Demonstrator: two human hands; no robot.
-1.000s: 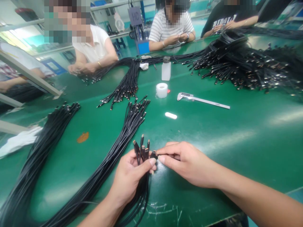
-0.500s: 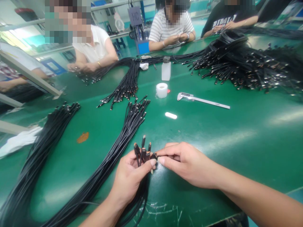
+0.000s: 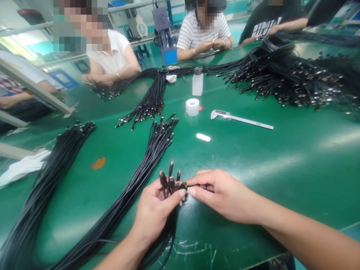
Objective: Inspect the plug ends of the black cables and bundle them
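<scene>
Several black cables (image 3: 171, 183) stand with their plug ends up in my left hand (image 3: 153, 210), whose fingers are wrapped round them. Their lengths hang below that hand toward the near edge. My right hand (image 3: 222, 193) pinches a black plug (image 3: 183, 185) between thumb and forefinger, right beside the left thumb tip. Just left of my hands a long bundle of black cables (image 3: 135, 176) lies on the green table (image 3: 253, 157), plug ends pointing away. Another cable bundle (image 3: 53, 176) lies farther left.
Ahead are a white oval piece (image 3: 203, 137), a caliper (image 3: 242, 119), a white tape roll (image 3: 192, 107) and a bottle (image 3: 197, 82). A large cable heap (image 3: 289, 75) covers the back right. Across the table, people's hands (image 3: 212, 45) work. A white cloth (image 3: 25, 167) lies left.
</scene>
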